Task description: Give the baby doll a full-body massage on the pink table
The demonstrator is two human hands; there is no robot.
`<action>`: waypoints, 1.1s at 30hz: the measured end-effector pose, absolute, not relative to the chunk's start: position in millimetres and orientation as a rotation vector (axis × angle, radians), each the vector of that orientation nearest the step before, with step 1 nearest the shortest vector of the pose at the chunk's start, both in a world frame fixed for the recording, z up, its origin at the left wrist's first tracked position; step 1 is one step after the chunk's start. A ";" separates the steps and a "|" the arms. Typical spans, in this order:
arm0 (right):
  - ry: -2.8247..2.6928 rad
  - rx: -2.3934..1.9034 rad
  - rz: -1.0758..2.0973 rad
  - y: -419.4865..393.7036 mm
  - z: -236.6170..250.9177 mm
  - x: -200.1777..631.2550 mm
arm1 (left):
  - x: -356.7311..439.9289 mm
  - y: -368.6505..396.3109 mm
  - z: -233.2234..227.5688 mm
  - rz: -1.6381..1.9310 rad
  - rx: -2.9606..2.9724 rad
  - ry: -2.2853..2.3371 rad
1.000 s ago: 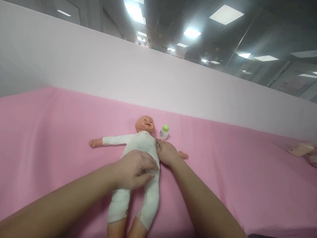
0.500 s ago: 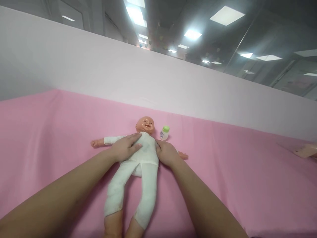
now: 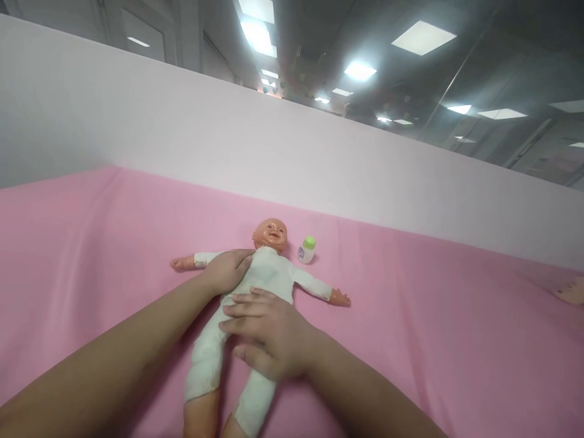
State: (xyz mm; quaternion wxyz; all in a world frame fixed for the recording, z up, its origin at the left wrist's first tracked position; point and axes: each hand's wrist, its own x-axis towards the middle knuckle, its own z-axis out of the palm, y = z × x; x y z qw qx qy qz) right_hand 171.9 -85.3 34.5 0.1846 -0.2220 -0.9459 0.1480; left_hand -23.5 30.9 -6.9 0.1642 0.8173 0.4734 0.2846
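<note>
A baby doll (image 3: 270, 272) with a white cloth body and bare plastic head, hands and lower legs lies on its back, arms spread. My left hand (image 3: 229, 271) rests on the side of its chest at the left, fingers stretched out below the shoulder. Across the doll's hips and upper legs is my right hand (image 3: 276, 331), its fingers spread and lying flat over the cloth. It hides part of the doll's waist and hips. Beside the doll's head, at the right, stands a small clear bottle (image 3: 306, 250) with a green cap and a printed label.
A pink sheet (image 3: 387, 316) covers the surface under the doll. Behind it runs a white low wall (image 3: 292, 152), with dark glass reflecting ceiling lights above. At the far right edge is a pale skin-toned object (image 3: 571, 291), only partly in view.
My right hand has moved from the doll's right-hand side down and across onto its hips, uncovering the doll's arm. My left hand stays on the chest, with its thumb drawn closer to the fingers.
</note>
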 end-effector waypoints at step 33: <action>-2.186 -1.888 0.244 -6.1 12.3 223.9 | 13.1 -52.1 34.3 0.698 2.507 0.318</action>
